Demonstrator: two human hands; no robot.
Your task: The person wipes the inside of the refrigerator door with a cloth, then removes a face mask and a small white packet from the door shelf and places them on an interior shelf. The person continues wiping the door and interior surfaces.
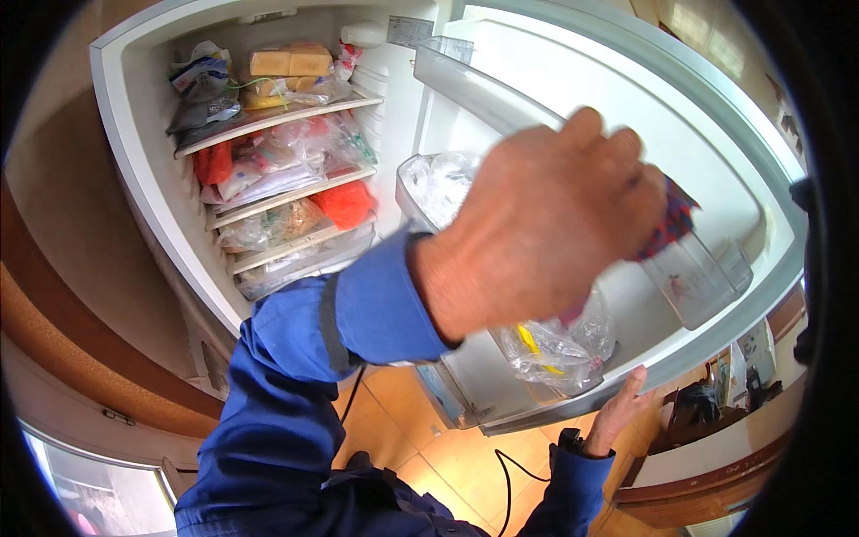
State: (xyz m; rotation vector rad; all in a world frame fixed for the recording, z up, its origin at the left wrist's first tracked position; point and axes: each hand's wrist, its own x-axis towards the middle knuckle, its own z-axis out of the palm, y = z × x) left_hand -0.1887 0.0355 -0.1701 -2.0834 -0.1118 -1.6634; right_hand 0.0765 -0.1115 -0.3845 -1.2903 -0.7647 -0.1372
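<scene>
My left hand (537, 215) reaches across the open refrigerator door with its back toward me, somewhat blurred. Its fingers curl at a red and blue patterned item (673, 218), whose material I cannot make out; the fingertips are hidden. The item shows just above a clear door bin (701, 285). Lower down, a crumpled clear plastic bag (553, 352) with a yellow strip sits in the bottom door bin. By the lower outer edge of the refrigerator door (711, 342), my right hand (621, 406) is open with its thumb raised; part of it is hard to make out.
To the left, the refrigerator shelves (295, 191) hold several bagged items, including a red plastic bag (345, 203) and tan blocks (290, 62). Another door bin (480, 84) juts out above my hand. A black cable (504, 463) hangs over the tiled floor (402, 416). A cluttered counter (711, 443) stands right.
</scene>
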